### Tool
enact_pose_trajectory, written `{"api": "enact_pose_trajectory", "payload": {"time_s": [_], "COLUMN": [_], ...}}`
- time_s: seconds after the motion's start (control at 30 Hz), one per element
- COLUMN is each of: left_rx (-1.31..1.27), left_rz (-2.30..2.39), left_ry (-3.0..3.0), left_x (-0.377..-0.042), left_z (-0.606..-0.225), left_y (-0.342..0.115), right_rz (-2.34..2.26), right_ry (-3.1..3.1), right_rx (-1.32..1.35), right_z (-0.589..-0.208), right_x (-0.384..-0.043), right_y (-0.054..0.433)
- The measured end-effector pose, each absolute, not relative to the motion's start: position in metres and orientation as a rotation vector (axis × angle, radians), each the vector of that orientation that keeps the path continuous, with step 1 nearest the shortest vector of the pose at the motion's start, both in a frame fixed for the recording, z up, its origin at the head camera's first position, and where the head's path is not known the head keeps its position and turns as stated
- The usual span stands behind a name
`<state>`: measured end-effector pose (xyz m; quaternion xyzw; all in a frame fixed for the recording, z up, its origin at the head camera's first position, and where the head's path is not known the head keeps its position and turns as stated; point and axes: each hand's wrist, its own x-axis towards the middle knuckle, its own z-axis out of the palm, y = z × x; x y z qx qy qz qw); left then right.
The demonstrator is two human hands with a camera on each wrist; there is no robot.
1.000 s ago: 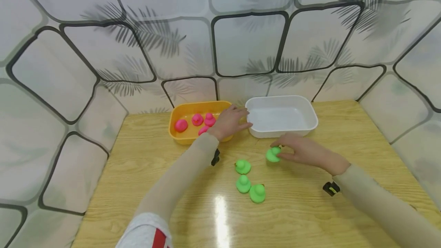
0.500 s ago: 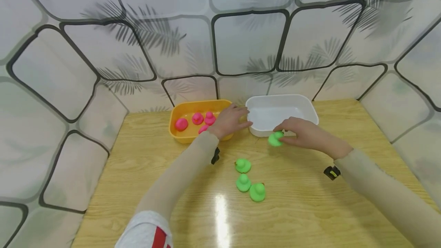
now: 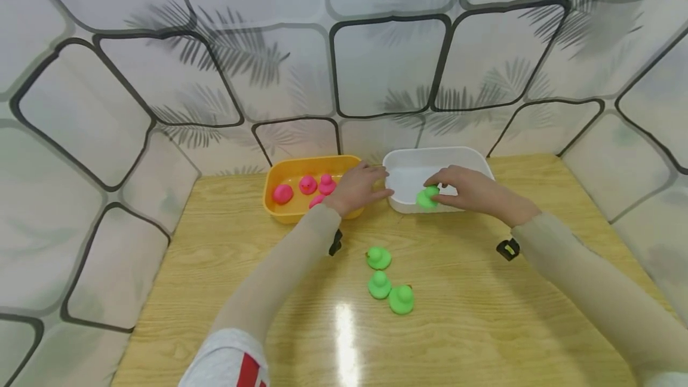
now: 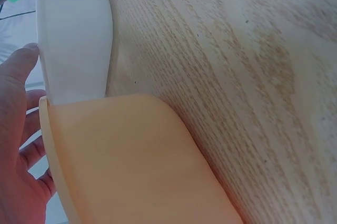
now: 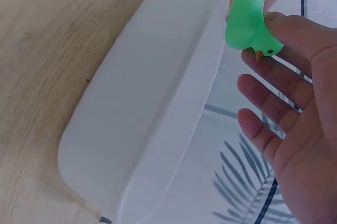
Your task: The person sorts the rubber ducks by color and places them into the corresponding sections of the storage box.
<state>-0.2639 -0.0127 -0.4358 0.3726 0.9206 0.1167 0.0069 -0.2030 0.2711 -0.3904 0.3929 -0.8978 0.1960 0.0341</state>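
Note:
Between thumb and fingertips my right hand point(image 3: 469, 191) pinches a green rubber duck point(image 3: 427, 197), over the near rim of the white tub point(image 3: 402, 206). In the right wrist view the duck point(image 5: 247, 21) hangs head down beside the tub's rim, its orange beak and one eye visible. My left hand point(image 3: 357, 189) lies across the right end of the orange tub point(image 3: 279, 215). Its fingers extend toward the white tub, and its thumb touches that tub's rim in the left wrist view. Several pink rubber ducks point(image 3: 308, 184) sit in the orange tub, one partly hidden by my left wrist.
Three more green ducks stand on the wooden table point(image 3: 226, 267) in front of the tubs: an upper one point(image 3: 378, 258), a middle one point(image 3: 379, 285) and a lower right one point(image 3: 401, 300). A patterned wall point(image 3: 389, 70) rises behind the tubs and along both sides.
My right hand has lifted the green duck from near the tabletop and carried it away from me, up over the white tub's near rim. My left hand has stayed in place.

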Motion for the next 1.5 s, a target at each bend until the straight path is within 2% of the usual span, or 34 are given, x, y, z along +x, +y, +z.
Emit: {"api": "enact_pose_trajectory", "payload": {"time_s": [0.8,1.5], "left_rx": [1.167,1.161], "left_rz": [0.335,0.369], "left_ry": [2.877,2.875], "left_x": [-0.263,-0.263], "left_z": [-0.432,-0.433], "left_y": [-0.012,-0.013], "right_rz": [0.603,0.613], "right_ry": [-3.008,-3.036], "right_rx": [0.951,0.939], "right_z": [-0.378,-0.378], "right_x": [-0.251,-0.278], "right_y": [0.266,0.251]}}
